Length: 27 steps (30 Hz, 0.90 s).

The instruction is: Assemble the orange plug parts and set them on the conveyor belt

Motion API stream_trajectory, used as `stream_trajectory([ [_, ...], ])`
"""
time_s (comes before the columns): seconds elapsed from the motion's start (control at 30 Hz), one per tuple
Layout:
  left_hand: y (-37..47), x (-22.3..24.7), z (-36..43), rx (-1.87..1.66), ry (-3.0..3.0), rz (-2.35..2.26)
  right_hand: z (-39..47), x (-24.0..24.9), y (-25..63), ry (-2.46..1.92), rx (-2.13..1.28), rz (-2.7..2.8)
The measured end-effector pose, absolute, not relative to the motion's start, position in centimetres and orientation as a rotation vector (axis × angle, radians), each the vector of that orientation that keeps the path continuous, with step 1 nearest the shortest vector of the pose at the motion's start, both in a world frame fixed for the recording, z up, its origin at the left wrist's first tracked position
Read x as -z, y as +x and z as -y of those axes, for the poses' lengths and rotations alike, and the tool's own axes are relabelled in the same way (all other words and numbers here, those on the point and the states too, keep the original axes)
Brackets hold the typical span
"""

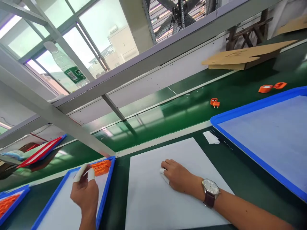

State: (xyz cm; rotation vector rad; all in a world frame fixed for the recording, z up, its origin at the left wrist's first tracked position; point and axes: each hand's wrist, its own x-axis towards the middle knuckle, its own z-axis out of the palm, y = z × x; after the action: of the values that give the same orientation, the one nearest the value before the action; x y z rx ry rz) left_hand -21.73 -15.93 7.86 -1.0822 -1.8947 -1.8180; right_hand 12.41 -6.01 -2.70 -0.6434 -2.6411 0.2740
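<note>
My left hand point(85, 188) is over a blue-rimmed tray point(52, 198), just left of a cluster of orange parts point(102, 167) at the tray's far end. White covers are on its thumb and a finger, whose tips are apart with nothing visible between them. On the white sheet point(153, 198) in front of me rests my right hand point(176, 175), fingers curled in and a white cover on the thumb. Whatever those curled fingers may hold is hidden. A watch point(211, 191) is on the right wrist.
At the right lies a large blue-rimmed tray point(268, 127), with small white papers point(211, 137) beside its corner. Orange pieces point(215, 103) and a cardboard box point(247, 56) are farther back. A sloping metal frame point(57, 118) rises at the left, near a bottle point(68, 68).
</note>
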Motion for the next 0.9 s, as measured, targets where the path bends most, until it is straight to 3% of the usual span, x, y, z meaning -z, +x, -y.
stream_trajectory([
  [0.17, -13.3, -5.9, 12.5, 1.761, -1.708, 2.184, 5.9, 2.6, 12.4, -0.635, -0.211, 2.622],
  [0.37, -6.9, -1.8, 6.7, 1.15, -2.6, 2.017, 5.9, 2.5, 12.3, -0.617, -0.125, 2.594],
  [0.63, -7.0, 1.5, 3.9, 0.826, -2.648, 1.896, 6.0, 1.6, 12.8, -0.565, -0.027, 2.615],
  [0.9, -6.9, 1.3, 4.1, 0.716, -2.637, 1.877, 5.9, 1.1, 13.1, -0.517, 0.025, 2.662],
])
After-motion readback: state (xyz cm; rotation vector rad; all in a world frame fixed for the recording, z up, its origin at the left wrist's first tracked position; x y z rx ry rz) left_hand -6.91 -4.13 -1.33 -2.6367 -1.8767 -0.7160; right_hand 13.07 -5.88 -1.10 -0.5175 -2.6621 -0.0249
